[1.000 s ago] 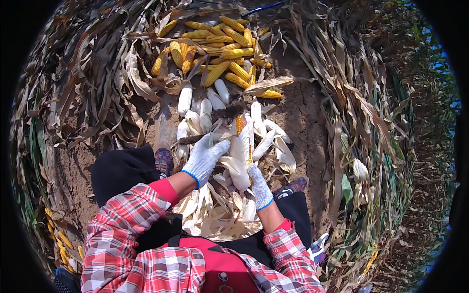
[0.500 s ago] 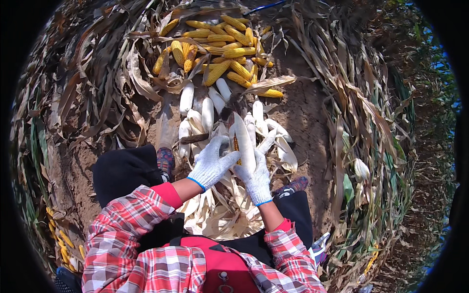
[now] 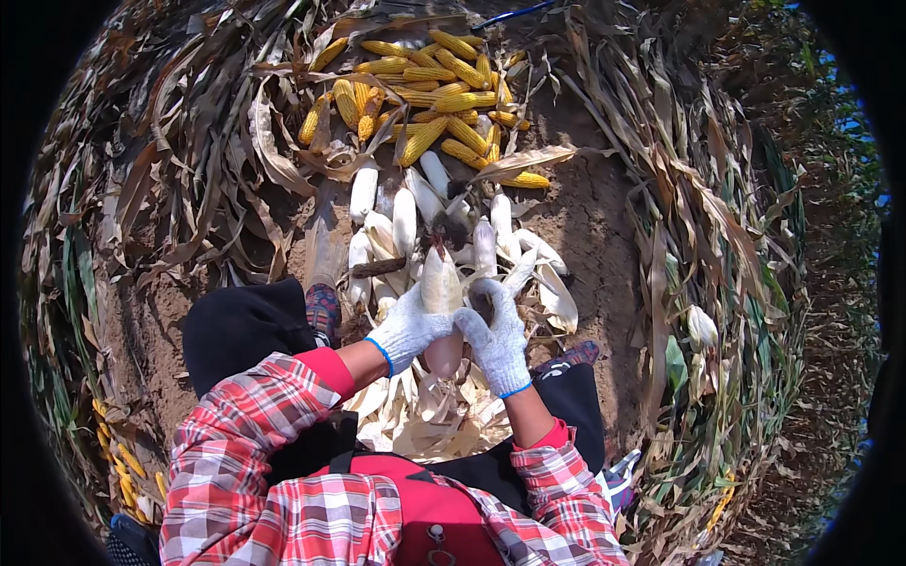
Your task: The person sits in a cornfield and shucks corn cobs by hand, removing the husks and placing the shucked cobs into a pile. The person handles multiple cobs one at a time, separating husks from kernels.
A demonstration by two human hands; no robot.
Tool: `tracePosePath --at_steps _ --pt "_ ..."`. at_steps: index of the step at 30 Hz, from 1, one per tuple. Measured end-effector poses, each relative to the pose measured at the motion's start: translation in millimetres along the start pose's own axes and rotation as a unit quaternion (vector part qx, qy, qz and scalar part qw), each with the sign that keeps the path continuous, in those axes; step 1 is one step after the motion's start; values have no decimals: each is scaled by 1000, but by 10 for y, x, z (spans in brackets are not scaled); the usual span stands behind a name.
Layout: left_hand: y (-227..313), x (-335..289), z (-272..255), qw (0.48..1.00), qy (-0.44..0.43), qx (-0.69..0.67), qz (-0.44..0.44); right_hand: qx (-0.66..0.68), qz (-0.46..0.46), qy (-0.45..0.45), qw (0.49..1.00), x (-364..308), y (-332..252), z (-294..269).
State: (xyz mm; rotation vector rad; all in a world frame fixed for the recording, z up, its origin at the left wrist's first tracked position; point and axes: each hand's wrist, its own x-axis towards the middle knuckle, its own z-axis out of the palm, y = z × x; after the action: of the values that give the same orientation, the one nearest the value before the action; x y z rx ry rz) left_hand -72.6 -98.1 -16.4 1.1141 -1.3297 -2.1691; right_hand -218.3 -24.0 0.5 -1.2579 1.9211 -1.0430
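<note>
My left hand (image 3: 411, 330), in a white knit glove with a blue cuff edge, is closed around an ear of corn (image 3: 441, 281) in its pale husk. The ear's dark reddish tip points away from me, and its lower part shows below the fingers. My right hand (image 3: 497, 341), gloved the same way, is beside the ear with the fingers curved and a gap inside the curl. Its thumb reaches the ear next to my left fingers. Several husk-covered ears (image 3: 404, 222) lie just beyond my hands. Loose peeled husks (image 3: 453, 429) are heaped between my legs.
A pile of bare yellow corn cobs (image 3: 429, 99) lies on the soil farther off. Dry stalks and leaves (image 3: 203, 141) bank up at the left, with more stalks (image 3: 698, 208) at the right. More yellow cobs (image 3: 123, 467) are at the lower left. A blue rod (image 3: 514, 14) lies at the far edge.
The corn ear has shifted left and toward me, and the yellow kernels seen in the husk opening no longer show. My right hand has come off the long husk and curled beside the ear.
</note>
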Motion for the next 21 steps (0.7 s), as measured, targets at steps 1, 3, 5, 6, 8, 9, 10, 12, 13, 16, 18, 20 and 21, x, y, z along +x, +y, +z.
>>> tracePosePath --at_steps 1,3,5,6,8,9,10,12,13,16,18,20,21 --pt "-54 4 11 1000 0 20 24 -12 4 -8 1000 24 -72 -2" --pt "-147 12 56 996 -4 59 72 -18 10 -10 1000 36 -99 38" --pt "-132 -2 81 995 -36 63 64 -17 27 -16 999 47 -121 24" --pt "-142 -8 58 997 -59 37 36 -13 41 -25 999 50 -134 22" --pt "-183 -19 21 995 -87 -52 -13 10 81 -42 996 78 -187 12" --pt "-222 -16 19 988 -94 -114 -34 1 70 -40 997 86 -166 1" --pt "-258 -14 18 978 -101 -176 -54 -8 60 -37 997 93 -128 -12" --pt "-270 -32 11 954 -118 -265 -78 -12 71 -44 996 110 -152 -52" --pt "-247 -46 14 946 -114 -288 -100 -8 62 -42 997 121 -129 -62" --pt "-213 -65 22 931 -108 -323 -133 13 36 -31 999 138 -24 -61" --pt "-212 -58 8 934 -117 -311 -127 -4 24 -22 999 131 -18 -68" --pt "-189 -59 4 940 -118 -294 -125 -12 19 -15 1000 126 -16 -75" --pt "-119 -91 7 944 -113 -282 -125 -13 19 -12 1000 121 -15 -76"
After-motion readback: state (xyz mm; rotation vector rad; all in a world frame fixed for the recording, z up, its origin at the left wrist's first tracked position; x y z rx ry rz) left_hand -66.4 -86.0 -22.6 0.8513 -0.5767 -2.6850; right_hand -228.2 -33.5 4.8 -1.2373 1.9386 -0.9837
